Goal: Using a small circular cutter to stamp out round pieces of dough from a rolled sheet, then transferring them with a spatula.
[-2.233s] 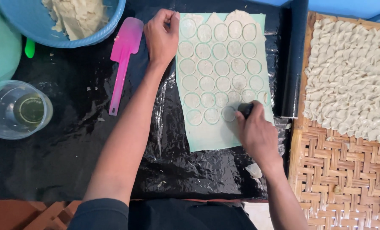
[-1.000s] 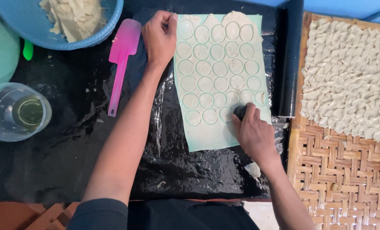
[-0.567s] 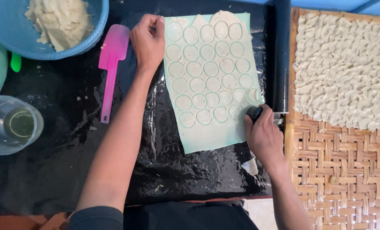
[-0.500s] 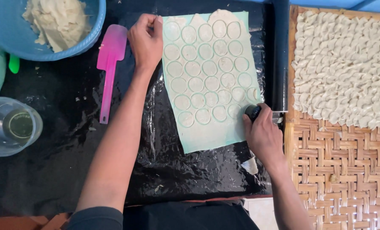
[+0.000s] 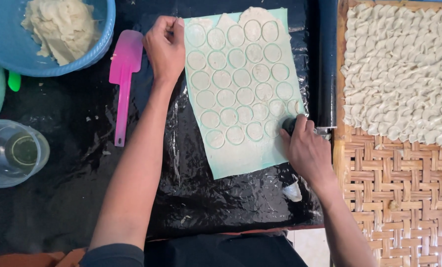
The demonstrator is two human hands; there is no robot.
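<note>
Step in hand: cutting rounds out of a rolled dough sheet (image 5: 243, 94); most of the sheet already carries rows of pressed circles, and the work looks to be at the lower right corner.
Right hand: the right hand (image 5: 307, 151) is closed around a small dark round cutter (image 5: 289, 124), pressing it onto the sheet's right edge, just beside the dark rolling pin (image 5: 327, 64).
Left hand: the left hand (image 5: 165, 47) is curled into a loose fist, knuckles resting on the sheet's upper left corner, apparently pinning it flat; it grips no tool.
Dough sheet: lies flat on black plastic film covering the worktop (image 5: 82, 198), between a pink spatula (image 5: 123, 74) and the rolling pin.
Uncut part: a bare strip along the bottom edge.
Next move calls for: lifting the cutter straight up and setting it down close to the last ring without overlapping.
Nearby: blue bowl of dough (image 5: 57, 29), clear cup (image 5: 13, 153), woven tray (image 5: 399, 198) holding shaped dough pieces (image 5: 404, 69).
</note>
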